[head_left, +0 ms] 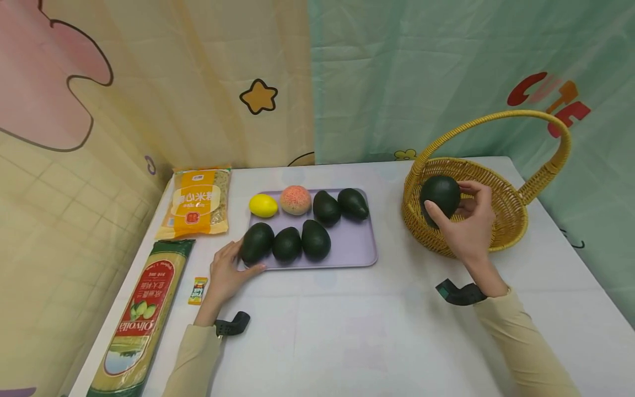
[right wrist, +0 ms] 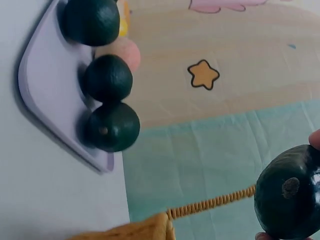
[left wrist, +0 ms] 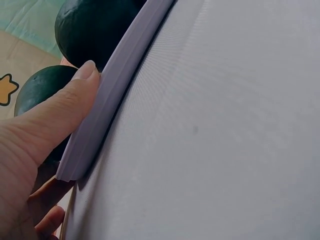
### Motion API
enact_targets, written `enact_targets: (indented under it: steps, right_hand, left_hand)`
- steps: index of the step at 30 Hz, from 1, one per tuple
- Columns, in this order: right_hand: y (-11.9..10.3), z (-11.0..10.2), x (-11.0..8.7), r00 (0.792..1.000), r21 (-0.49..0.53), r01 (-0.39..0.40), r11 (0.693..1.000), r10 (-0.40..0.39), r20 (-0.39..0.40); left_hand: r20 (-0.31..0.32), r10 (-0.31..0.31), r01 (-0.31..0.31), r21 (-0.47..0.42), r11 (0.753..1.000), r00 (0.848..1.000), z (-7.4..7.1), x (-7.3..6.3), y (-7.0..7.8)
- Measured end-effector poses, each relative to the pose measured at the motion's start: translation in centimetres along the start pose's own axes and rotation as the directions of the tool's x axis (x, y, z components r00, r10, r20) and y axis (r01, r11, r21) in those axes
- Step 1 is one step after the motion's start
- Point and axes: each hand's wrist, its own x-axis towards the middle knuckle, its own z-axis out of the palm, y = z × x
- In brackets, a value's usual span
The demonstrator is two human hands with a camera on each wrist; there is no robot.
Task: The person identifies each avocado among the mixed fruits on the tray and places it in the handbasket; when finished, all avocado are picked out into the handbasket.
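Over the basket (head_left: pixel 508 212), the right hand (head_left: pixel 470 229) pinches an avocado (head_left: pixel 439 194), which a loose grip could drop; left of the basket, the left hand (head_left: pixel 228 275) grips the tray (head_left: pixel 349 242).

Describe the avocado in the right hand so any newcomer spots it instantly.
Find the wicker basket on the white table, to the right. At its opening in the head view, the right hand grips a dark avocado. Five similar avocados lie on the lilac tray; only this one is held.
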Motion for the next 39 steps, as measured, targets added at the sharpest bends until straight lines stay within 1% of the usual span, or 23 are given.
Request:
enact_targets:
  steps: [3, 6, 10, 14, 17, 19, 22, 25, 28, 31, 35, 37, 39]
  right_hand:
    - [2.0, -0.7, 0.6, 1.000, -0.039, -0.012, 0.999, 0.012, -0.019]
    - [3.5, -1.4, 1.4, 0.999, -0.063, -0.033, 0.997, 0.032, -0.008]
    - [4.1, -2.2, 2.4, 0.998, -0.104, -0.056, 0.993, 0.060, 0.030]
    - [4.5, -2.6, 3.5, 0.993, -0.173, -0.074, 0.982, 0.088, 0.078]
    - [4.9, -2.9, 4.4, 0.985, -0.247, -0.082, 0.966, 0.116, 0.131]
    - [5.1, -3.1, 5.1, 0.975, -0.299, -0.085, 0.950, 0.142, 0.173]
    - [5.5, -3.1, 6.1, 0.952, -0.368, -0.091, 0.925, 0.189, 0.241]
    - [6.1, -3.0, 7.1, 0.922, -0.403, -0.088, 0.911, 0.228, 0.313]
    - [6.8, -2.8, 8.1, 0.886, -0.420, -0.095, 0.902, 0.269, 0.378]
    - [7.6, -2.5, 9.0, 0.842, -0.441, -0.115, 0.890, 0.323, 0.431]
    - [8.5, -1.9, 9.9, 0.787, -0.462, -0.125, 0.878, 0.371, 0.493]
    - [8.9, -1.6, 10.2, 0.765, -0.463, -0.125, 0.878, 0.382, 0.518]
    - [9.4, -1.3, 10.5, 0.749, -0.475, -0.116, 0.872, 0.391, 0.535]
  left_hand:
    - [-0.001, 0.004, -0.004, 0.001, 1.000, 1.000, 0.0, 0.0, 0.0]
    - [-0.002, 0.006, -0.006, 0.004, 1.000, 1.000, 0.0, 0.0, 0.0]
    - [-0.003, 0.005, -0.005, 0.000, 1.000, 1.000, 0.0, 0.0, -0.1]
    - [-0.005, 0.007, -0.007, -0.004, 1.000, 1.000, 0.0, 0.1, -0.1]
    - [-0.008, 0.010, -0.010, -0.001, 1.000, 1.000, 0.0, 0.1, -0.2]
    - [-0.009, 0.013, -0.013, 0.000, 1.000, 1.000, 0.0, 0.0, -0.2]
    - [-0.009, 0.016, -0.016, 0.002, 1.000, 1.000, 0.0, 0.0, -0.2]
    - [-0.008, 0.015, -0.015, 0.002, 1.000, 1.000, 0.1, 0.0, -0.2]
    - [-0.006, 0.013, -0.013, 0.000, 1.000, 1.000, 0.1, 0.0, -0.2]
    - [-0.009, 0.013, -0.013, -0.002, 1.000, 1.000, 0.1, 0.0, -0.2]
    - [-0.011, 0.023, -0.023, -0.006, 1.000, 1.000, 0.1, 0.0, -0.2]
    - [-0.011, 0.028, -0.028, -0.014, 1.000, 1.000, 0.1, -0.1, -0.2]
    - [-0.013, 0.032, -0.033, -0.021, 0.999, 0.999, 0.1, -0.1, -0.2]
